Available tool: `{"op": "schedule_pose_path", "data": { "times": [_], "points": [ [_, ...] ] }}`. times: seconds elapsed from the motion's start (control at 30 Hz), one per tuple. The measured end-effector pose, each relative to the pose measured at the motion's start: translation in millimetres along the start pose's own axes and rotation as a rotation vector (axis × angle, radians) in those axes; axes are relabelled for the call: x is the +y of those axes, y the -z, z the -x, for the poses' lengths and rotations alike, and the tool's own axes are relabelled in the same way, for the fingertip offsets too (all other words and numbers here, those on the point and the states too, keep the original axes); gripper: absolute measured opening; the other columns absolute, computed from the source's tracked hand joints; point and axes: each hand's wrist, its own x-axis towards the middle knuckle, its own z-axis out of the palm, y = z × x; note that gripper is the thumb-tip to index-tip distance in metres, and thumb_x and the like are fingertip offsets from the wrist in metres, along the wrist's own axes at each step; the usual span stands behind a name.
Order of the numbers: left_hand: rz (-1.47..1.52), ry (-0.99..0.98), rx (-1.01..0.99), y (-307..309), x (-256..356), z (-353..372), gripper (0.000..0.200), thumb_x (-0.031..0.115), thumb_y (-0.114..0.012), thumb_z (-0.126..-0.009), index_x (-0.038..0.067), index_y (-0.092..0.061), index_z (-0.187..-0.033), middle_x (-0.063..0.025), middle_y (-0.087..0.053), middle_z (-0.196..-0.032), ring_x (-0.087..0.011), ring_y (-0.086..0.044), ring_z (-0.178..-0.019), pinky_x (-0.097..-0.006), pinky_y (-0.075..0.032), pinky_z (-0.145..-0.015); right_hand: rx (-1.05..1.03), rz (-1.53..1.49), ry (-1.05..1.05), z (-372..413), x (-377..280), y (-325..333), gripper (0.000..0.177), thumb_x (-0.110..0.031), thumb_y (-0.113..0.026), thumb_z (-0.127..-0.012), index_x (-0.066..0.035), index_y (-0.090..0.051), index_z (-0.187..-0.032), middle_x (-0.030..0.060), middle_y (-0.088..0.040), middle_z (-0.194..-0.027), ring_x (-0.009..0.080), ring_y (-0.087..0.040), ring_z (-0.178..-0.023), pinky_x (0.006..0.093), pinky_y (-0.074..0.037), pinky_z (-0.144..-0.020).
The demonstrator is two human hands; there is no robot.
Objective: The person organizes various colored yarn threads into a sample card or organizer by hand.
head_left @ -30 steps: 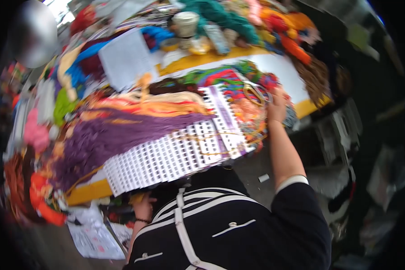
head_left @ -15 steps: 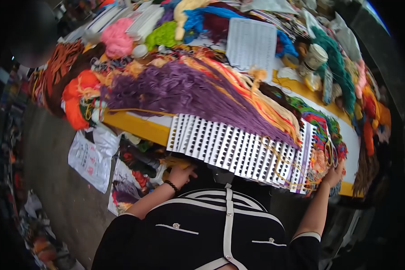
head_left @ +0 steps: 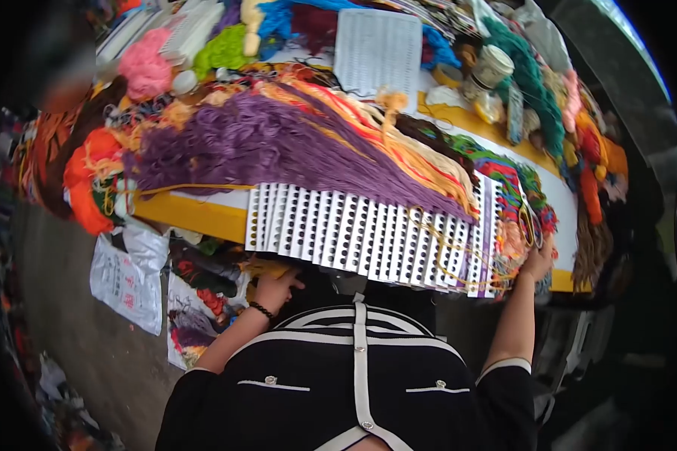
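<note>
Head view, white punched card (head_left: 353,233) overhanging the yellow table (head_left: 195,216) edge, left grip (head_left: 276,286) tucked beneath its near edge, closure hidden, right grip (head_left: 538,259) clamped on its right end, purple yarn (head_left: 263,146) heaped beyond both grips, floor (head_left: 68,338) open leftward.

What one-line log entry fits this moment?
left hand: under punched card edge | right hand: at card's right end | purple yarn: on table
</note>
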Motion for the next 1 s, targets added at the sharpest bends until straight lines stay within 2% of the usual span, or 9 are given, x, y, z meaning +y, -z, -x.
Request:
{"op": "schedule_pose_path", "data": {
  "times": [0.27, 0.33, 0.4, 0.43, 0.53, 0.7, 0.83, 0.9, 1.0],
  "points": [
    [-0.045, 0.028, -0.006, 0, 10, 3, 0.028, 0.026, -0.053, -0.084, 0.003, -0.066, -0.093, -0.0097, -0.067, -0.071, -0.0078, -0.042, -0.040, -0.0222, -0.032, -0.036, -0.030, -0.005, -0.059, 2, -4, 1, 0.027, -0.014, -0.061, -0.079, -0.005, -0.064, -0.104, 0.0109, -0.048, -0.132, 0.0240, -0.045, -0.122, 0.0317, -0.037, -0.096],
    [-0.020, 0.038, -0.012, 0, 4, -1, 0.028, 0.027, -0.053, -0.085, 0.003, -0.065, -0.096, -0.0102, -0.066, -0.073, -0.0078, -0.041, -0.040, -0.0221, -0.031, -0.036, 0.086, 0.042, 0.073, 4, 0, -4, 0.026, -0.015, -0.060, -0.080, -0.005, -0.064, -0.104, 0.0111, -0.058, -0.120, 0.0232, -0.056, -0.108, 0.0324, -0.043, -0.087],
    [0.007, 0.043, -0.022, 2, 4, 0, 0.029, 0.028, -0.053, -0.085, 0.003, -0.064, -0.098, -0.0106, -0.066, -0.074, -0.0077, -0.039, -0.039, -0.0220, -0.030, -0.035, 0.005, -0.159, -0.202, 2, 0, -2, 0.024, -0.017, -0.061, -0.082, -0.004, -0.064, -0.102, 0.0098, -0.066, -0.099, 0.0187, -0.062, -0.085, 0.0307, -0.047, -0.075],
    [0.096, 0.072, -0.010, 3, 7, 5, 0.029, 0.027, -0.053, -0.086, 0.003, -0.062, -0.100, -0.0107, -0.065, -0.075, -0.0070, -0.037, -0.039, -0.0216, -0.029, -0.035, 0.085, -0.305, -0.132, 2, -3, -1, 0.023, -0.018, -0.061, -0.084, -0.001, -0.065, -0.099, 0.0056, -0.066, -0.081, 0.0134, -0.059, -0.069, 0.0266, -0.046, -0.065],
    [0.297, 0.127, -0.101, 25, 12, 17, 0.027, 0.025, -0.052, -0.088, 0.002, -0.060, -0.102, -0.0102, -0.064, -0.075, -0.0054, -0.034, -0.038, -0.0202, -0.027, -0.035, 0.000, -0.597, -0.396, -12, -39, 31, 0.023, -0.016, -0.062, -0.084, 0.002, -0.065, -0.098, 0.0044, -0.065, -0.082, 0.0114, -0.058, -0.072, 0.0237, -0.045, -0.065],
    [0.536, 0.010, -0.181, 89, 21, 31, 0.024, 0.022, -0.051, -0.091, 0.003, -0.058, -0.104, -0.0081, -0.062, -0.075, -0.0026, -0.033, -0.039, -0.0174, -0.025, -0.035, 0.123, -0.680, -0.085, -17, -129, 63, 0.023, -0.011, -0.062, -0.085, 0.005, -0.063, -0.101, 0.0056, -0.065, -0.089, 0.0096, -0.058, -0.079, 0.0233, -0.046, -0.070],
    [0.624, -0.287, -0.076, 119, 65, 39, 0.026, 0.022, -0.048, -0.093, 0.003, -0.057, -0.109, -0.0085, -0.063, -0.094, -0.0039, -0.042, -0.051, -0.0168, -0.033, -0.046, -0.287, -0.794, 0.096, 26, -231, 46, 0.021, -0.008, -0.061, -0.085, 0.004, -0.064, -0.103, 0.0096, -0.066, -0.098, 0.0130, -0.061, -0.089, 0.0239, -0.047, -0.080],
    [0.564, -0.337, 0.007, 125, 89, 31, 0.027, 0.022, -0.048, -0.092, 0.004, -0.057, -0.111, -0.0090, -0.063, -0.099, -0.0048, -0.045, -0.055, -0.0176, -0.035, -0.050, -0.473, -0.578, 0.315, 60, -287, 35, 0.019, -0.012, -0.063, -0.084, 0.002, -0.066, -0.097, 0.0074, -0.067, -0.090, 0.0078, -0.058, -0.083, 0.0210, -0.045, -0.073],
    [0.455, -0.322, 0.218, 116, 121, 17, 0.029, 0.022, -0.048, -0.092, 0.004, -0.056, -0.113, -0.0085, -0.062, -0.105, -0.0069, -0.051, -0.066, -0.0200, -0.039, -0.056, -0.799, -0.613, 0.271, 117, -347, -1, 0.020, -0.016, -0.062, -0.085, 0.003, -0.066, -0.093, 0.0008, -0.061, -0.070, 0.0054, -0.052, -0.066, 0.0220, -0.042, -0.060]
  ]
}}
